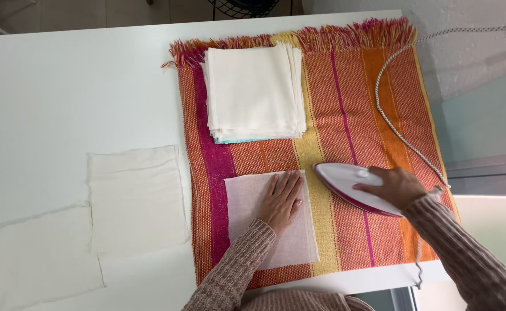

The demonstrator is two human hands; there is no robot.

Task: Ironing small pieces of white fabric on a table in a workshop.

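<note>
Left hand: the left hand (pixel 282 198) lies flat, palm down, fingers together and stretched out, pressing on a thin, sheer white square of cloth (pixel 270 222); it grips nothing.
Right hand: the right hand (pixel 394 185) is wrapped over the top of a white clothes iron with a magenta rim (pixel 348 185), fingers closed on its handle.
Sheer cloth: it rests on the near part of the mat, just left of the iron's pointed tip; the weave is fine and semi-transparent, the edges slightly frayed.
Iron: smooth, glossy, teardrop-shaped, tip pointing left at the cloth, its sole on the yellow stripe of the mat.
Cord: a braided white-and-grey cord (pixel 388 112) curves from the iron across the orange stripe to the far right.
Mat: a coarse woven striped mat in orange, magenta and yellow (pixel 345 109), with a fringe along the far edge.
Stack: a neat pile of cream cloth squares (pixel 254 92) sits on the mat's far left part.
Table: a smooth white table (pixel 63 86) carries two flat cream cloth pieces (pixel 135 196) left of the mat, overlapping.
Sleeves: ribbed beige knit.
</note>
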